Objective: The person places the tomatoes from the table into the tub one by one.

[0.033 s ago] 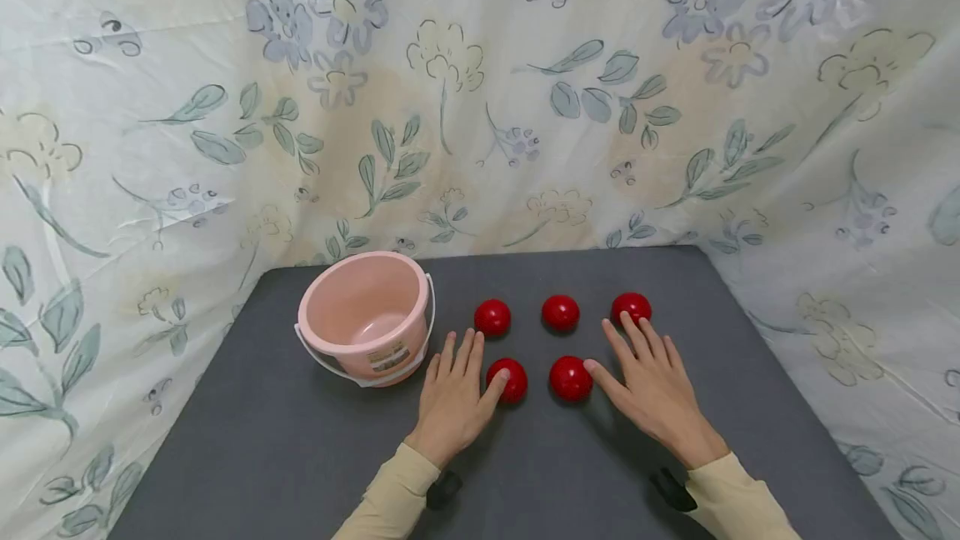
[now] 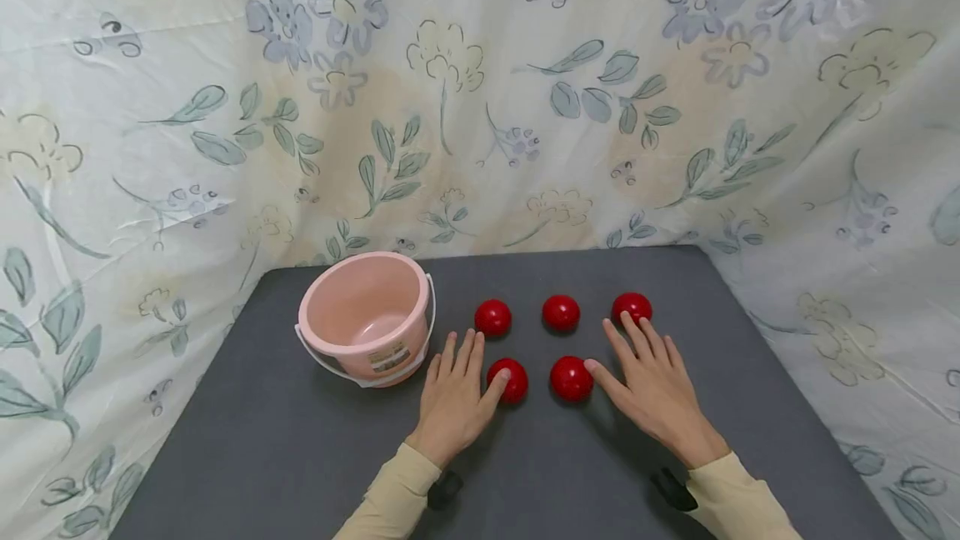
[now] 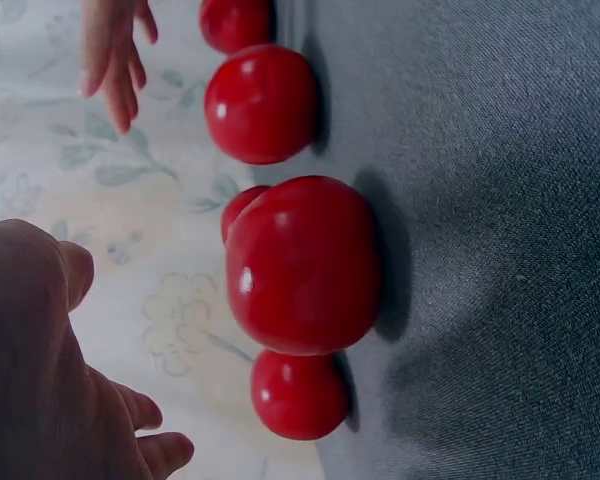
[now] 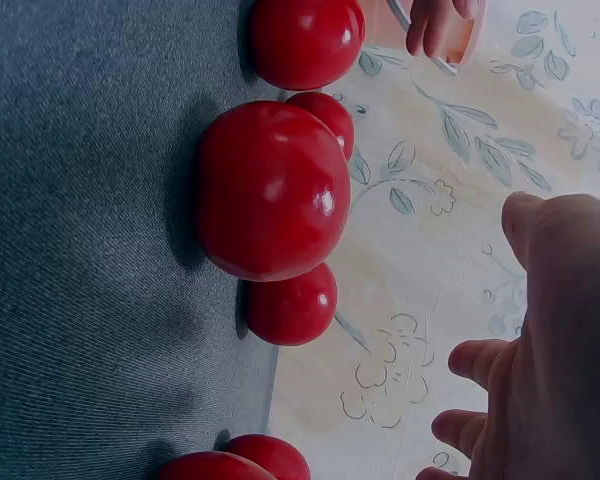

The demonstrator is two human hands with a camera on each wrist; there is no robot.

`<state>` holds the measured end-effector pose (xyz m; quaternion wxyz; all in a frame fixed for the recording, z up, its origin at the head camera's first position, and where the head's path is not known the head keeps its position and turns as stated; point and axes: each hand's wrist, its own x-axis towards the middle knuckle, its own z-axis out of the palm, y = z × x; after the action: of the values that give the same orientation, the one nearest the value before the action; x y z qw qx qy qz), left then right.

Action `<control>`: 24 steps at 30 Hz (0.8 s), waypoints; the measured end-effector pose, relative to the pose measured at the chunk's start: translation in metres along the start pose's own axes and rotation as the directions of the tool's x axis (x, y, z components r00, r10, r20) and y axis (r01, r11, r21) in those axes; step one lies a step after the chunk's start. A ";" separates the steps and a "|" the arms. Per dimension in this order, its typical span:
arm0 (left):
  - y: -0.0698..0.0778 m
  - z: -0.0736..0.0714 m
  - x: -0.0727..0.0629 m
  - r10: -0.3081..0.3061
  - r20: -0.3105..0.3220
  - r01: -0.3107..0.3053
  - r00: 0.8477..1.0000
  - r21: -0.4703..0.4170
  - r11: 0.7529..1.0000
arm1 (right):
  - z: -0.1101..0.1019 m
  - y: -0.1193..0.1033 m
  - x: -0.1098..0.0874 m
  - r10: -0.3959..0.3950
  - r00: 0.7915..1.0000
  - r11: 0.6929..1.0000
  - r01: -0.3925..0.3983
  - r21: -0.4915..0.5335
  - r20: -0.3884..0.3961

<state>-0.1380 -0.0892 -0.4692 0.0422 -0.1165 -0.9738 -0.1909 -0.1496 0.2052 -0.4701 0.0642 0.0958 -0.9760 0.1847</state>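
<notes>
My left hand [image 2: 453, 407] hovers above the table with straight, slightly spread fingers. Its thumb overlaps the edge of a glossy red tomato-like fruit [image 2: 513, 380] in the head view, but the left wrist view shows hand and fruit [image 3: 305, 265] apart. To the right, my right hand [image 2: 660, 390] is also raised, fingers extended and holding nothing. Near its thumb lies another red fruit [image 2: 570, 379], a gap between them in the right wrist view. Three more fruits form a back row: left [image 2: 492, 318], middle [image 2: 561, 313] and right [image 2: 630, 307], the last partly covered by fingertips. The right wrist view reveals one more red fruit [image 4: 210, 467], hidden under my right hand in the head view.
A pink bucket [image 2: 363, 307] with a white handle stands upright at the back left, beside my left fingertips. Dark grey cloth covers the table [image 2: 300, 457]. A flowered curtain [image 2: 480, 107] hangs behind and along both sides.
</notes>
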 end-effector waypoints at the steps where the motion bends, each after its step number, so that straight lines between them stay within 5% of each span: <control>1: 0.000 0.000 -0.001 0.000 -0.002 0.000 1.000 -0.001 1.000 | -0.001 0.000 -0.001 0.001 1.000 1.000 -0.001 0.003 -0.003; 6: 0.003 -0.008 -0.012 0.011 -0.066 -0.013 0.998 -0.019 1.000 | -0.006 -0.002 -0.005 0.023 0.999 0.999 -0.021 0.047 -0.041; 10: 0.000 -0.027 -0.027 0.067 -0.250 -0.089 0.966 -0.079 0.993 | -0.012 0.002 -0.009 0.051 0.993 0.995 -0.042 0.090 -0.102; 14: -0.021 -0.058 -0.037 0.047 -0.529 -0.166 0.847 -0.180 0.970 | -0.024 0.022 -0.006 0.073 0.993 0.990 -0.061 0.126 -0.092; 16: -0.039 -0.073 -0.040 -0.043 -0.635 -0.164 0.771 -0.263 0.951 | -0.030 0.037 -0.005 0.070 0.997 0.985 -0.064 0.162 -0.032; 18: -0.058 -0.085 -0.041 -0.171 -0.681 -0.134 0.712 -0.371 0.919 | -0.033 0.052 -0.005 0.056 0.998 0.980 -0.062 0.187 0.037; 21: -0.086 -0.099 -0.044 -0.370 -0.657 -0.020 0.657 -0.505 0.863 | -0.033 0.070 -0.007 0.010 0.992 0.978 -0.035 0.204 0.123; 24: -0.110 -0.109 -0.046 -0.546 -0.545 0.129 0.637 -0.623 0.772 | -0.028 0.080 -0.010 -0.030 0.983 0.977 -0.009 0.212 0.180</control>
<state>-0.1156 -0.2390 -0.4143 0.3355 0.1511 -0.7935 -0.4848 -0.1545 0.2905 -0.4733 -0.0351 0.1235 -0.9520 0.2779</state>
